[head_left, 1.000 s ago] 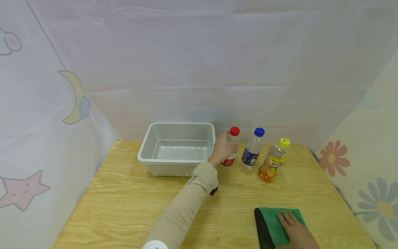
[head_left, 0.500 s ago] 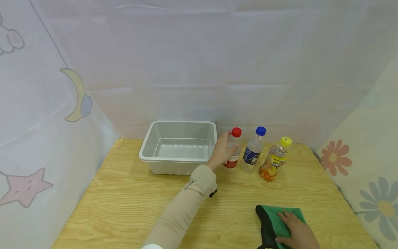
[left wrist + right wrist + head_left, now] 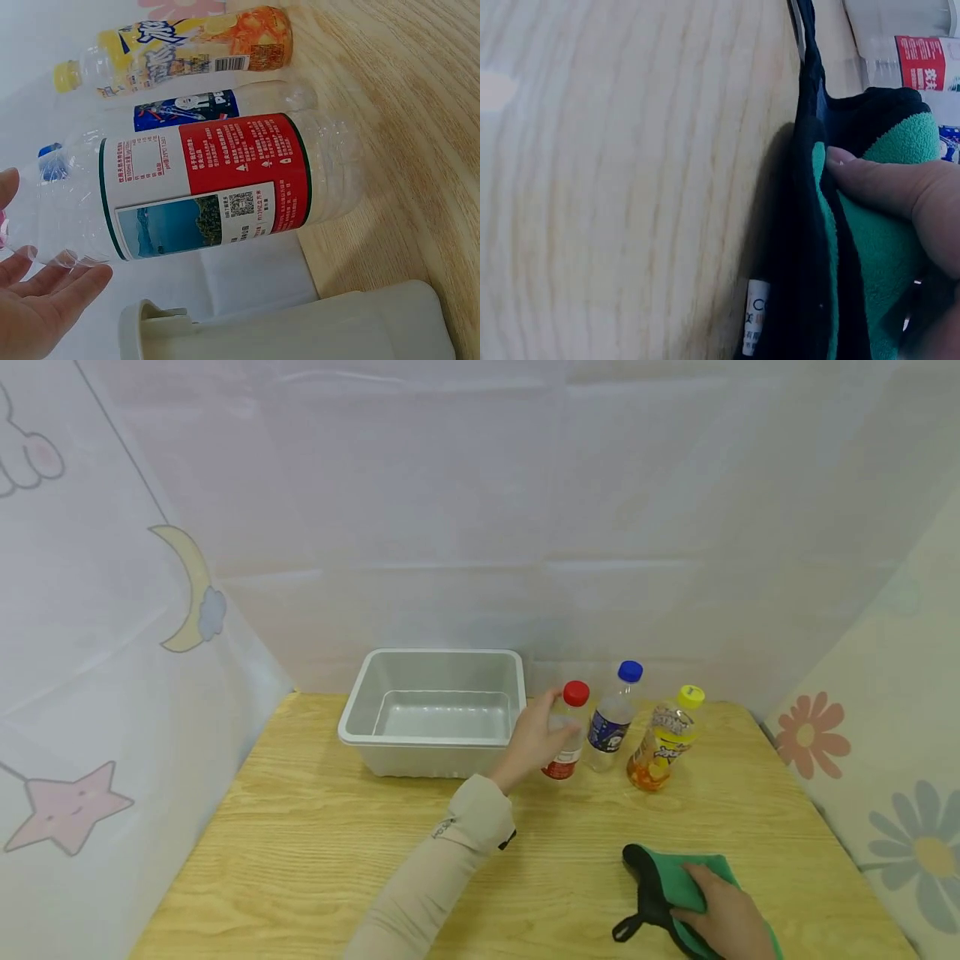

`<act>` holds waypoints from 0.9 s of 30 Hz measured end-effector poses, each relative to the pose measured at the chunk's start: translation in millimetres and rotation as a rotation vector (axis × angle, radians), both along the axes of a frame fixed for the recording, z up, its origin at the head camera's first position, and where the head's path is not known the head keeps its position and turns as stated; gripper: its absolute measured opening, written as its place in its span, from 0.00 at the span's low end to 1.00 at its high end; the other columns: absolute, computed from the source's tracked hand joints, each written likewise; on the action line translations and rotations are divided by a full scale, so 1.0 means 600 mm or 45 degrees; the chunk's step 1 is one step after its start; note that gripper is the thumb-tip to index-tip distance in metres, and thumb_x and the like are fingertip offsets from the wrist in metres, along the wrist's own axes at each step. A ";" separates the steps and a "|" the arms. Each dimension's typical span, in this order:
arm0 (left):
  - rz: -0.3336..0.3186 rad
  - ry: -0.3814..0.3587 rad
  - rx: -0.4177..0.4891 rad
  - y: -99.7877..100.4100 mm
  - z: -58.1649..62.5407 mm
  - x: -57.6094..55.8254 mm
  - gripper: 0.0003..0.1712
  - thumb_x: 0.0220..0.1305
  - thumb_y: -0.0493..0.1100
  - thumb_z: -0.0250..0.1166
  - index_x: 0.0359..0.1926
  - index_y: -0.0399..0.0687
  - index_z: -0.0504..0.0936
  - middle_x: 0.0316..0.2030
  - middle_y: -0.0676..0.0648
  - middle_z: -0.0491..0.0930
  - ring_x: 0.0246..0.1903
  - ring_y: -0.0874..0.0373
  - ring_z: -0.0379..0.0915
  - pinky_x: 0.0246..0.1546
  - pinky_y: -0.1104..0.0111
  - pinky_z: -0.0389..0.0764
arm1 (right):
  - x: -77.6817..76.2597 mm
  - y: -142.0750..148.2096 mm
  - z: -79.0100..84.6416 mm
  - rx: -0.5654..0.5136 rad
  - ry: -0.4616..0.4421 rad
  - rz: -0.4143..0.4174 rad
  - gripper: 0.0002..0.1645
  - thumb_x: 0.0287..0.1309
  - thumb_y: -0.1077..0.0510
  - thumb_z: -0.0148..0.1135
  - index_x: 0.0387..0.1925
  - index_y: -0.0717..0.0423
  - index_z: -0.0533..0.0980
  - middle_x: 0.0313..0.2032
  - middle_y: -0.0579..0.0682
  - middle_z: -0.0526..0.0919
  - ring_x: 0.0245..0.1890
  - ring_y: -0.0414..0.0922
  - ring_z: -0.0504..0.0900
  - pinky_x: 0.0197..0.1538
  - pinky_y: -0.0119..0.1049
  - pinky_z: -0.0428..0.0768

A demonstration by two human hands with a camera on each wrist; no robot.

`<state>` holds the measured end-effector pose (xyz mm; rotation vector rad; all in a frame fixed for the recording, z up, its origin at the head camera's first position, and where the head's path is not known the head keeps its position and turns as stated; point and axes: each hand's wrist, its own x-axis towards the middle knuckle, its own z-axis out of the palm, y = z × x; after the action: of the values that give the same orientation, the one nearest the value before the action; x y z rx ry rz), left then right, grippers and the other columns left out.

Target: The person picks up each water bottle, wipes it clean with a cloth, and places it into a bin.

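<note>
My left hand (image 3: 534, 739) holds a clear plastic water bottle with a red cap (image 3: 562, 767) around its upper part. In the left wrist view, the fingers (image 3: 71, 300) curl about the bottle's neck end, and its red and white label (image 3: 240, 180) faces the camera. At the front right, my right hand (image 3: 731, 914) grips a green cloth with black edging (image 3: 678, 885). The right wrist view has the thumb (image 3: 877, 180) pressing into the folded cloth (image 3: 885, 247), whose black loop sticks out. The fingers under the cloth are hidden.
Right of the red-capped bottle stand a blue-capped bottle (image 3: 609, 731) and a yellow-capped bottle (image 3: 660, 752) with an orange label. A light grey plastic tub (image 3: 431, 760) sits at the back, left of my left hand. Printed sheets (image 3: 480, 527) enclose the wooden table (image 3: 300, 852).
The red-capped bottle has come slightly toward me with my left hand. My right hand, earlier flat on the cloth, now gathers it up, so the cloth is bunched and its black loop shows.
</note>
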<state>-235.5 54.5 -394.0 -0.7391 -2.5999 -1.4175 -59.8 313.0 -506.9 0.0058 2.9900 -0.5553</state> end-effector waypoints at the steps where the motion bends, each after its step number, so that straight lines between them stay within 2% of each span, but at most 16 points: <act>1: -0.007 0.000 0.003 -0.001 0.001 0.002 0.31 0.60 0.43 0.62 0.61 0.38 0.64 0.57 0.41 0.69 0.57 0.50 0.64 0.58 0.62 0.66 | 0.000 0.001 0.001 -0.007 -0.005 -0.007 0.46 0.32 0.46 0.75 0.50 0.71 0.70 0.44 0.67 0.77 0.39 0.61 0.77 0.39 0.54 0.77; 7: -0.023 0.009 -0.010 -0.010 -0.001 0.011 0.32 0.59 0.45 0.62 0.62 0.40 0.64 0.57 0.42 0.69 0.57 0.51 0.64 0.58 0.63 0.66 | 0.000 0.004 0.008 -0.053 -0.038 -0.048 0.47 0.33 0.44 0.74 0.51 0.72 0.69 0.41 0.66 0.78 0.37 0.59 0.78 0.37 0.53 0.77; 12: -0.020 0.070 -0.055 -0.022 -0.002 0.025 0.32 0.59 0.45 0.63 0.61 0.39 0.64 0.58 0.43 0.68 0.57 0.51 0.63 0.59 0.63 0.64 | 0.002 0.004 0.016 -0.115 -0.046 -0.087 0.47 0.35 0.42 0.73 0.51 0.69 0.69 0.40 0.65 0.79 0.36 0.56 0.78 0.36 0.50 0.77; 17: -0.030 0.130 -0.092 -0.031 -0.006 0.042 0.32 0.59 0.47 0.62 0.61 0.39 0.65 0.57 0.43 0.69 0.58 0.51 0.64 0.59 0.64 0.64 | 0.010 0.003 0.026 -0.200 0.026 -0.108 0.44 0.38 0.43 0.72 0.53 0.67 0.69 0.42 0.65 0.78 0.36 0.55 0.78 0.35 0.46 0.76; 21: -0.042 0.136 -0.088 -0.037 -0.010 0.052 0.32 0.60 0.48 0.62 0.61 0.39 0.64 0.58 0.43 0.68 0.58 0.50 0.63 0.59 0.63 0.64 | 0.013 -0.001 0.033 -0.237 0.124 -0.105 0.41 0.38 0.44 0.72 0.51 0.64 0.70 0.42 0.61 0.79 0.36 0.52 0.78 0.34 0.40 0.75; 27: -0.066 0.159 -0.095 -0.051 -0.014 0.065 0.32 0.60 0.48 0.61 0.62 0.38 0.63 0.58 0.42 0.68 0.58 0.50 0.62 0.59 0.60 0.64 | 0.016 -0.008 0.037 -0.334 0.118 -0.136 0.39 0.39 0.43 0.71 0.52 0.59 0.71 0.43 0.56 0.79 0.36 0.44 0.76 0.33 0.33 0.74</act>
<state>-196.7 23.9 -402.4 -0.8805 -2.5676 -1.2496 -50.4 308.1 -484.7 0.1234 2.9931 -0.9812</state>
